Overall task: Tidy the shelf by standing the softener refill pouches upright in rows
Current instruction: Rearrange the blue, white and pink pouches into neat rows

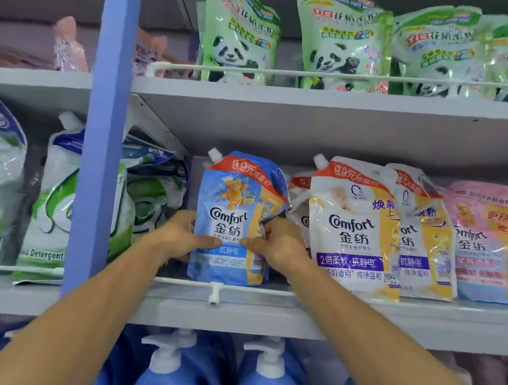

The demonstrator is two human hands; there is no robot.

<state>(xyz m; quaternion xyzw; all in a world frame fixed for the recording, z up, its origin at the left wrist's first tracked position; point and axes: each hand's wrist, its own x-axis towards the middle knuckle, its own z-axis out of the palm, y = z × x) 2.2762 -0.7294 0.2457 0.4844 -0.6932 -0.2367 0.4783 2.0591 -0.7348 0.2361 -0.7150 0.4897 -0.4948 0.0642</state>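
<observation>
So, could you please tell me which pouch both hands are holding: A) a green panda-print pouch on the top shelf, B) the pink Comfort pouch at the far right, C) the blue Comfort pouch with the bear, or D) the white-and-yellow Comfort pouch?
C: the left hand and the right hand grip the sides of the blue plastic Comfort pouch with the bear, thumbs on its front.

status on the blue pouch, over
Left hand and right hand grip blue pouch. Upright behind rail. White pouch close on its right.

"Comfort" and "9.9" on blue pouch (234,200)
</observation>
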